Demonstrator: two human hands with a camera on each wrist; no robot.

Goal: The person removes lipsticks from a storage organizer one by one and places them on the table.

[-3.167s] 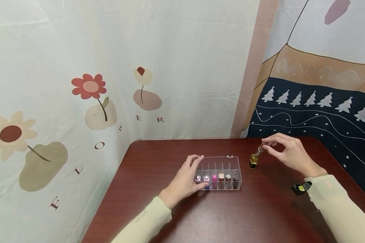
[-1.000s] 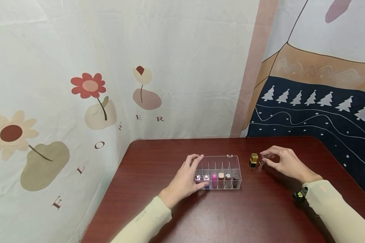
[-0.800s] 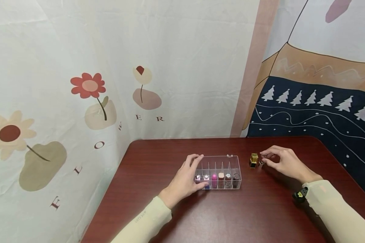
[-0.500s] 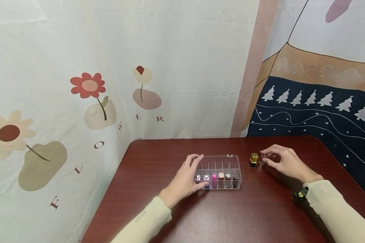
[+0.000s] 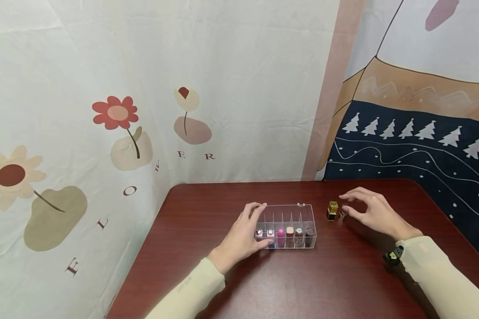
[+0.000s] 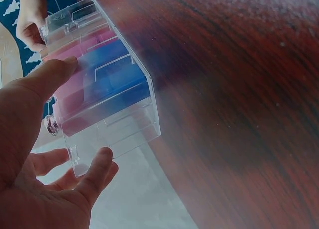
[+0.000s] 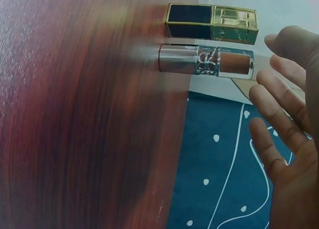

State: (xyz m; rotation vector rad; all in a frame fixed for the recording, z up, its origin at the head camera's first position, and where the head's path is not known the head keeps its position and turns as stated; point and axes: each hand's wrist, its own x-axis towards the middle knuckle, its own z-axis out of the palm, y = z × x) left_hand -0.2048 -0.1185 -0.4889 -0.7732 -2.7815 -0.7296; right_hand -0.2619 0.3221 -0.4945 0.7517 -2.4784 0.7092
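Note:
My left hand (image 5: 239,237) grips the left end of a clear acrylic lipstick organizer (image 5: 313,223), thumb at the front and fingers over the back edge. Several lipsticks stand in its front row, among them a pink one (image 5: 281,237) and, in the left wrist view, a blue one (image 6: 117,72). My right hand (image 5: 377,215) is spread beside a lipstick tube (image 7: 204,60) with a silver base and clear cap, which stands upright on the table. The fingers are apart from it. Close by on its left, a black and gold lipstick (image 7: 212,23) stands upright too.
The dark red wooden table (image 5: 303,283) ends at the back against a white flower-print curtain (image 5: 243,110). A navy cloth with white trees (image 5: 415,150) hangs at the right. The organizer's back row compartments show behind the lipsticks.
My right hand lowered the clear-capped lipstick from above the black and gold one to the table at its right, then let go, fingers parting. My left hand stays on the organizer.

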